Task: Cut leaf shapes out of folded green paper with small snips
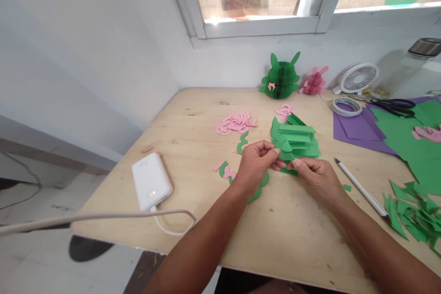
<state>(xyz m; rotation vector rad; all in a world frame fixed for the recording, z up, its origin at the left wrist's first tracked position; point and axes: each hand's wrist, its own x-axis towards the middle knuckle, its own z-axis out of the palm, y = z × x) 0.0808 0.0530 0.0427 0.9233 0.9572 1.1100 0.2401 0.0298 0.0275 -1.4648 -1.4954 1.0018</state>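
Note:
My left hand (255,163) pinches the near-left edge of a green paper cutout (285,152) with curved edges. The fingertips of my right hand (315,174) are closed on its lower right side; the exact grip is partly hidden. Right behind the cutout lie folded green paper pieces (299,135), stacked like pleats. Beside my left hand are a wavy green strip (242,142) and some mixed green and pink scraps (225,171). More scalloped green paper (257,195) shows partly under my left wrist. Farther back is a heap of pink curved cutouts (236,122).
A green paper honeycomb figure (282,78) and a smaller pink one (314,81) stand by the wall. To the right are a fan (358,78), tape roll (347,107), black scissors (394,106), purple paper (358,128), a pen (361,188) and green scraps (413,211). A corded white power bank (151,181) lies left.

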